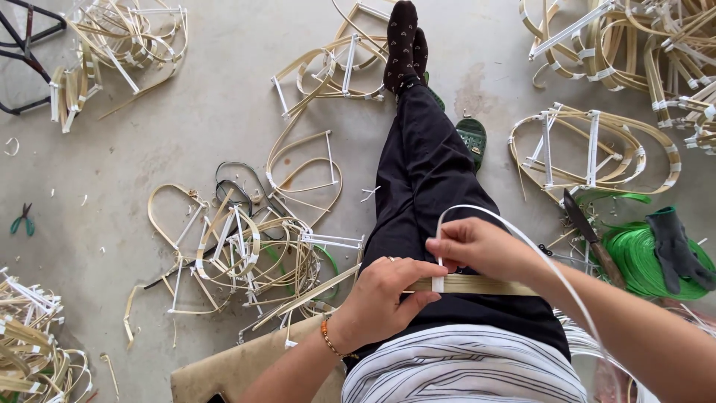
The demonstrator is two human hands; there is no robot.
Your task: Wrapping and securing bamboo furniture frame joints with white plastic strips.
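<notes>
Head view, looking down at a person seated on a grey concrete floor (216, 97), legs in black trousers stretched out ahead. The left hand (384, 298) is closed around a flat bamboo strip (485, 284) lying across the lap, thumb pressing on top. The right hand (477, 248) pinches a thin white binding strip (556, 269) just where it wraps the bamboo; the strip's free length loops up and arcs back past the right forearm.

Left of the legs lies a tangled heap of bent bamboo frames (246, 250) bound with white strips, touching the bamboo strip's far end. More frames lie near the socked feet (328, 71) and to the right (597, 149). At the right, close to the forearm, a knife (589, 235) rests beside a coil of green strip (641, 257) with a dark glove (675, 242) on it. Small green pliers (22, 221) lie well apart at the far left.
</notes>
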